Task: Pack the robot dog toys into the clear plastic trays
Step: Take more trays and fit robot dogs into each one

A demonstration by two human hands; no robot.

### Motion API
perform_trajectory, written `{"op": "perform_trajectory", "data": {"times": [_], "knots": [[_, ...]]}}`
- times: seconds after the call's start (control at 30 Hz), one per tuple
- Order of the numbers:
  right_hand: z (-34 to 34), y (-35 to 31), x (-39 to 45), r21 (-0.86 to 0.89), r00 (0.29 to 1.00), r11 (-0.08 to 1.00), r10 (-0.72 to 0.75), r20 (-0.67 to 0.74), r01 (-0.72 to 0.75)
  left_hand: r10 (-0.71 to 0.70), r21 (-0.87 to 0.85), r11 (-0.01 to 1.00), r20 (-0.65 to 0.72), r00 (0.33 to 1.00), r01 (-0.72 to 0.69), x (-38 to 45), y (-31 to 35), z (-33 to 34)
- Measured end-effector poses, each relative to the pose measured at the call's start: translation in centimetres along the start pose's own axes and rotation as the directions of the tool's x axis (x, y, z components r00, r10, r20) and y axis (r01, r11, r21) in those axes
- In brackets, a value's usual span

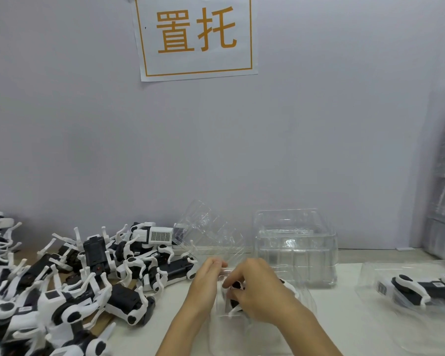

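The right hand [257, 291] covers most of the robot dog [235, 295], so its pose is anyone's guess. The packed tray [421, 289] runs off the right edge, and the toy pile [49, 291] is cropped at the left

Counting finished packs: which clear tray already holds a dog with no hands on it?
The tray at far right; the stack is empty.

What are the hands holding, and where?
The right hand pinches a robot dog toy near its top, inside a clear tray. The left hand holds the tray's left edge.
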State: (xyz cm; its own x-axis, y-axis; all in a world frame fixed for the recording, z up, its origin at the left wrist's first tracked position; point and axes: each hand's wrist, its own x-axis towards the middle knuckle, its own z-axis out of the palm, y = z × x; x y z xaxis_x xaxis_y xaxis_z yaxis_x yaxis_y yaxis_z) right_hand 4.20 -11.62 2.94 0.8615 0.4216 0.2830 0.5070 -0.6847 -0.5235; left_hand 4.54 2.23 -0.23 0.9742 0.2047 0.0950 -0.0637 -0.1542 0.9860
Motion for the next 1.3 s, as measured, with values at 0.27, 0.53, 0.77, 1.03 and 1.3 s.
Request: {"op": "perform_trajectory", "data": {"times": [0.27, 0.53, 0.77, 1.03, 1.3], "knots": [[-0.8, 0.4, 0.0, 0.032, 0.999, 0.999, 0.010, 0.035, -0.011, 0.018, 0.062, 0.998, 0.008, 1.000, -0.018, 0.1, 0.0, 0.0], [-3.3, 4.0, -0.5, 0.113, 0.979, 0.979, 0.179, -0.095, -0.168, 0.183, 0.259, 0.949, 0.018, 0.983, -0.182, 0.2, 0.3, -0.5], [-3.9, 4.0, -0.5, 0.352, 0.944, 0.925, 0.233, -0.233, -0.142, 0.336, 0.537, 0.729, 0.259, 0.905, -0.424, -0.7, 3.7, -0.2], [-5.4, 4.4, -1.0, 0.521, 0.849, 0.849, 0.339, -0.405, -0.090, -0.135, 0.700, 0.623, 0.536, 0.833, -0.349, -2.4, 5.3, -0.1], [-5.1, 4.4, -1.0, 0.554, 0.842, 0.830, 0.341, -0.417, -0.061, -0.068, 0.742, 0.544, 0.503, 0.862, -0.391, -3.0, 5.3, 0.8]]}}
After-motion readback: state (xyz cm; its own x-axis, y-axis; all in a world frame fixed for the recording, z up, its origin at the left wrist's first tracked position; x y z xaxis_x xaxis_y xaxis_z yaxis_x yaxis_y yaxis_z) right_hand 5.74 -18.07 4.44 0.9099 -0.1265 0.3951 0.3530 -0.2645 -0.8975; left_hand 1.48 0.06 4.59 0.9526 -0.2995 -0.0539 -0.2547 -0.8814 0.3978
